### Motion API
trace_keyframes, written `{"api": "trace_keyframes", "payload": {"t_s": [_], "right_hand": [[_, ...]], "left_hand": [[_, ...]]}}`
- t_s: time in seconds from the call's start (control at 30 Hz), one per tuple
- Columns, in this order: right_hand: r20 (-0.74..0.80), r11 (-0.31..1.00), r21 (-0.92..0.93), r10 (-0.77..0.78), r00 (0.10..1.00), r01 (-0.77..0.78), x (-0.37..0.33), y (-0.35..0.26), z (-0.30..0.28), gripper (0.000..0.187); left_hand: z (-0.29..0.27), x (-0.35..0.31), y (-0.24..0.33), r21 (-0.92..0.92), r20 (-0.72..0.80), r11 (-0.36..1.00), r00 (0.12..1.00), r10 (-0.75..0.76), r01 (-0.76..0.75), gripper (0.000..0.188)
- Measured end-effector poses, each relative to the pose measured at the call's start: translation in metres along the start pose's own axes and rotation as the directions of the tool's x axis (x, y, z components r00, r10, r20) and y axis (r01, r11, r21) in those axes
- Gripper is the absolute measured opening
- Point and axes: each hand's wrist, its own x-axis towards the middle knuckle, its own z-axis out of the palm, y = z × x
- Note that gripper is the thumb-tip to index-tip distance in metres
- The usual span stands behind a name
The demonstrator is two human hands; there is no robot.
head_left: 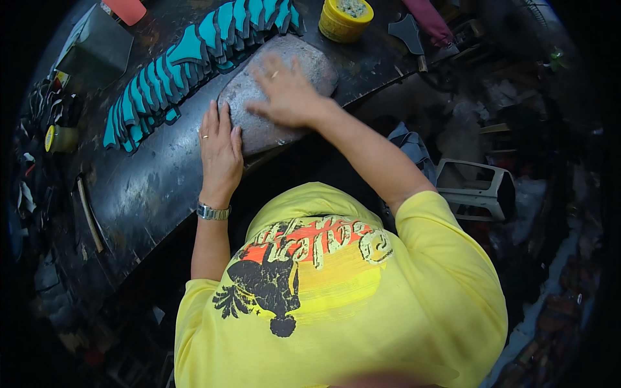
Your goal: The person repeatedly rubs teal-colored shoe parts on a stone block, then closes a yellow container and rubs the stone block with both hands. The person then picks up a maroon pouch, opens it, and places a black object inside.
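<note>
A rough grey slab with rounded corners (303, 57), stone-like in look, lies at the table's near edge. My right hand (288, 94) is over the slab, fingers spread and slightly blurred; whether the palm touches it I cannot tell. My left hand (221, 145) lies flat at the slab's left edge, its fingers stretched out and holding nothing. Just beyond both hands runs a long curved row of overlapping teal cut pieces with dark undersides (152, 87).
A yellow tub (346, 19) with pale contents stands beyond the slab. Right of it lies a dark flat cut piece (406, 33). At left are a grey box-like block (97, 52), a small yellow-lidded jar (61, 138) and a thin stick (89, 213). A pale plastic stool (475, 187) is at right.
</note>
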Motion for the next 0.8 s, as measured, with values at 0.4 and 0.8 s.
{"api": "trace_keyframes", "payload": {"t_s": [0.4,0.8], "right_hand": [[-0.108,0.966,0.063,0.256,0.961,-0.250,0.012,0.056,0.000,0.091],[-0.020,0.973,0.169,0.163,0.986,-0.157,-0.006,0.005,-0.005,0.098]], "left_hand": [[-0.033,-0.016,-0.005,-0.118,0.045,0.990,0.997,-0.070,0.075,0.088],[-0.066,-0.033,-0.054,-0.067,-0.121,0.978,0.972,-0.202,0.195,0.054]]}}
